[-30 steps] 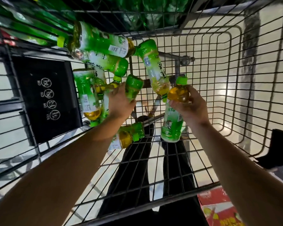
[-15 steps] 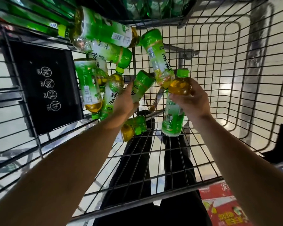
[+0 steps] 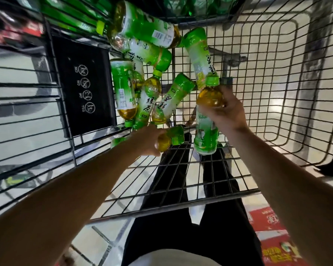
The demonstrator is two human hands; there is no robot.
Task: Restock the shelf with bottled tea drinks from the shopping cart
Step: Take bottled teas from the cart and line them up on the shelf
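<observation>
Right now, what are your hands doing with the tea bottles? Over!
Right hand grips one tea bottle. Left hand closing on the nearest lying bottle. More bottles piled in the cart. Nothing blocking.

Green-labelled amber tea bottles (image 3: pixel 207 120) — grey cart (image 3: pixel 277 73)

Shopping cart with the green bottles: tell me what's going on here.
A person is reaching both hands into a wire shopping cart holding a pile of green tea bottles. The right hand grips one upright bottle by its neck. The left hand closes around another bottle lying on its side near the cart's front wall. Nothing has left the cart yet.
</observation>
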